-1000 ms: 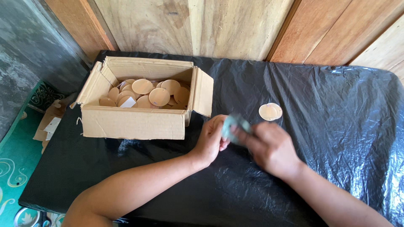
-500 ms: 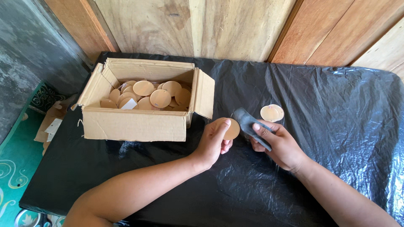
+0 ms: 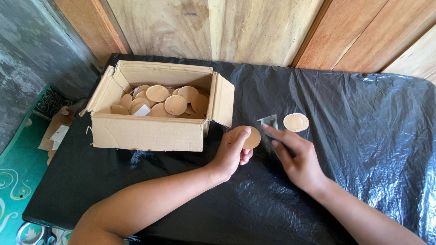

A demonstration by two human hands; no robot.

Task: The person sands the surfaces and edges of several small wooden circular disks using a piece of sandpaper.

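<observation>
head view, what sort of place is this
Probably a small home craft workspace, not a factory. A table draped in black plastic sheet stands against a wood plank wall, and an open cardboard box holds many round discs. The left hand holds one disc.

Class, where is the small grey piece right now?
Head view: the grey piece lies on the black sheet, at the right hand fingertips, just left of two discs.

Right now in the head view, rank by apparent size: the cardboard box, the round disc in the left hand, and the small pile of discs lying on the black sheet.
1. cardboard box, by far the largest.
2. and 3. disc in the left hand and pile of discs look about alike; the fingers partly cover the held disc, so no ranking.
</observation>
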